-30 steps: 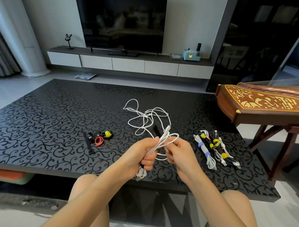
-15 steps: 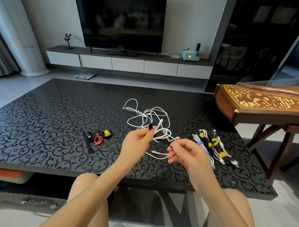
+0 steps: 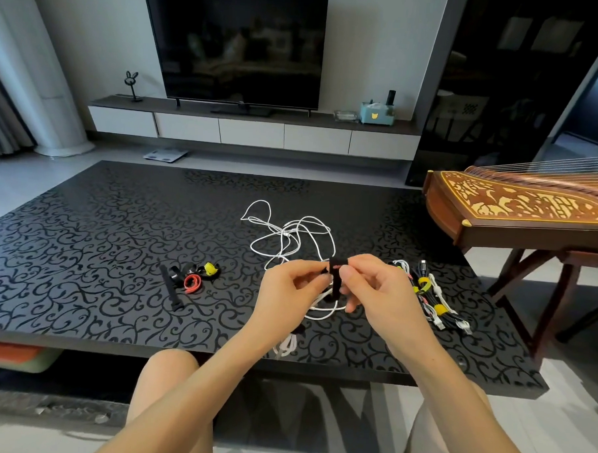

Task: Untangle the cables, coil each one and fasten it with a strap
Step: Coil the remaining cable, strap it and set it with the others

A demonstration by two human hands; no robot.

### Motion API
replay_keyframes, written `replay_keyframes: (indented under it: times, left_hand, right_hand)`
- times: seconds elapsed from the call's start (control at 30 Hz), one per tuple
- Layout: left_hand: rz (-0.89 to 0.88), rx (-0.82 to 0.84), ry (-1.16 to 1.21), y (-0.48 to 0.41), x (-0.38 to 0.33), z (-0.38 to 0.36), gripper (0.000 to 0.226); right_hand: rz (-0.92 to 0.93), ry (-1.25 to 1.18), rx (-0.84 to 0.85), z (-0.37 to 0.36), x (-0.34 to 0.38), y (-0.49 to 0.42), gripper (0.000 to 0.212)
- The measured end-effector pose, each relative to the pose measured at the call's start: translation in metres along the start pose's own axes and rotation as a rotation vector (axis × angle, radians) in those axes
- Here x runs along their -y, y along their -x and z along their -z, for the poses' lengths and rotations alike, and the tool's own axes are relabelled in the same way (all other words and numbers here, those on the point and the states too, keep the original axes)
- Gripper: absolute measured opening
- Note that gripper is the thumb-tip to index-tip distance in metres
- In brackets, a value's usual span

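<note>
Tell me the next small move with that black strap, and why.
Probably pass the black strap round the loops of the white cable just beneath it and press it closed. The left hand and right hand both pinch the strap's top, its tail hangs free, and those loops show no strap yet.

Soft, even daylight, glossy table glare (edges bowed by wide-angle lens).

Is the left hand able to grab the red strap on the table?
Probably yes: the red strap lies in the open to the left of the left hand, nothing between them, but that hand pinches a black strap now.
</note>
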State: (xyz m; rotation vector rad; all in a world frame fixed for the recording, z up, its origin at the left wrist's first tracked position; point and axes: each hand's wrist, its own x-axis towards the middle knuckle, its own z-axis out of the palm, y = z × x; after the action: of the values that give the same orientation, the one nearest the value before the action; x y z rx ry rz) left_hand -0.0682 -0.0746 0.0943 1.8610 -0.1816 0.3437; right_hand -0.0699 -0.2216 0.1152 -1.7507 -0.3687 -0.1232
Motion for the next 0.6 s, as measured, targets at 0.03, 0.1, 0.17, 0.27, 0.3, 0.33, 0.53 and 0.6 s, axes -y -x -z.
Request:
replay_keyframes:
  times: [0.03, 0.1, 0.17, 0.27, 0.3, 0.33, 0.53, 0.6]
  left_hand:
    - [0.001, -0.023, 0.030, 0.0008, -0.0012, -0.0011, 0.038]
    - [0.003, -0.039, 0.063, 0.0025, -0.0021, -0.0034, 0.039]
    - [0.005, -0.041, 0.070, 0.0036, -0.0017, -0.0049, 0.035]
    - [0.012, -0.051, 0.068, 0.0037, -0.0023, -0.0059, 0.031]
    - [0.010, -0.053, 0.070, 0.0037, -0.0025, -0.0061, 0.030]
    - [0.005, -0.055, 0.072, 0.0037, -0.0027, -0.0064, 0.030]
    - [0.004, -0.060, 0.063, 0.0026, -0.0026, -0.0066, 0.030]
    - [0.018, -0.060, 0.076, 0.0024, -0.0030, -0.0067, 0.029]
  right_hand:
    - [-0.017, -0.039, -0.017, 0.0004, 0.0004, 0.0001, 0.018]
    - [-0.064, -0.126, -0.049, 0.0011, -0.0009, -0.0006, 0.019]
    - [-0.105, -0.182, -0.065, 0.0014, -0.0020, -0.0016, 0.021]
    - [-0.123, -0.221, -0.067, 0.0000, -0.0029, -0.0020, 0.025]
    - [-0.123, -0.227, -0.075, -0.0004, -0.0023, -0.0019, 0.026]
    - [-0.122, -0.223, -0.085, -0.0008, -0.0023, -0.0020, 0.026]
    - [-0.081, -0.151, -0.109, -0.0026, -0.0031, -0.0017, 0.024]
    - [-0.076, -0.140, -0.109, -0.0036, -0.0035, -0.0002, 0.022]
